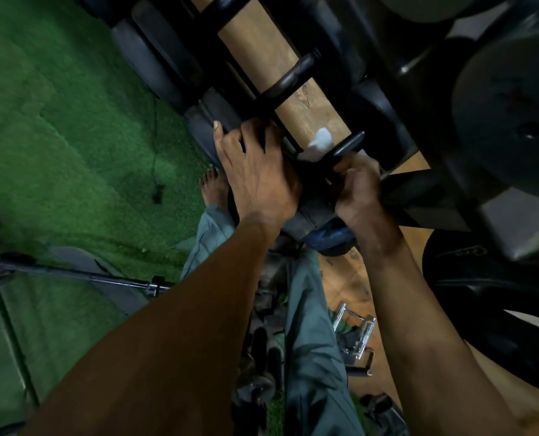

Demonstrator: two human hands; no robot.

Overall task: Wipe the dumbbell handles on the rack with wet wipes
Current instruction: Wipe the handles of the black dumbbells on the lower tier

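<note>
Black dumbbells lie across a rack [296, 89] with a brown wooden shelf. My right hand [357, 187] is curled round the near dumbbell handle [350, 143], holding a white wet wipe [321, 140] that bunches out beside my thumb against the handle. My left hand [257, 174] rests spread over the left head of that dumbbell [203, 133], thumb out to the left, fingertips draped over the rack's front rail. Another dumbbell handle [293, 77] lies bare one slot further up the shelf.
Large black weight plates [507, 99] crowd the right side. Green turf [73, 121] covers the floor at left, with a barbell [73, 272] lying on it. My bare foot [213, 187] and grey-green trousers show below. Chrome cable handles [356, 335] lie on the wooden floor.
</note>
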